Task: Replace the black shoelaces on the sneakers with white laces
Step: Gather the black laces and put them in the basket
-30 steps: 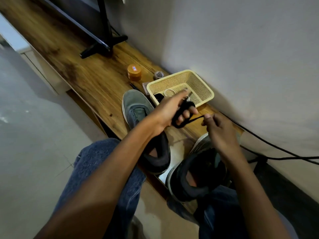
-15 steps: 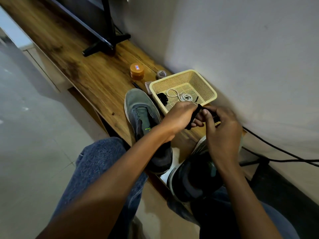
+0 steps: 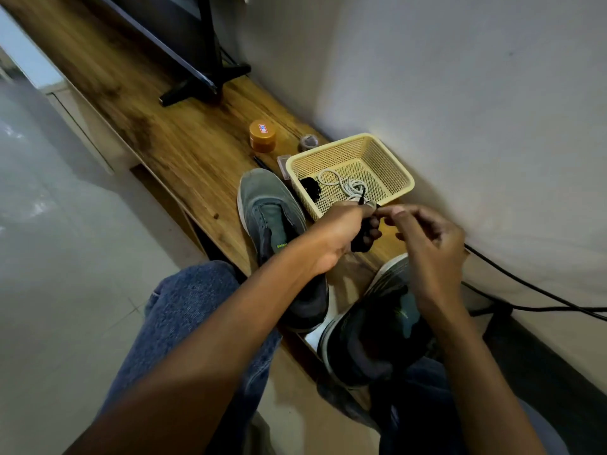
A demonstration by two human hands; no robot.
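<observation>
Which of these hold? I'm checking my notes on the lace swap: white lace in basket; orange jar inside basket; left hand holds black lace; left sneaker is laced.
1. A white lace lies in the yellow mesh basket. True.
2. The orange jar sits inside the basket. False: it stands on the wooden shelf, beside it.
3. The left hand holds a bundled black lace. True.
4. The grey sneaker on the left is laced. False: its eyelets look bare.

You have a matt, grained wooden shelf (image 3: pixel 184 149), a perforated cream plastic basket (image 3: pixel 399 177), soft grey cloth sneakers (image 3: pixel 274 218), and blue denim jeans (image 3: pixel 184 310)
</observation>
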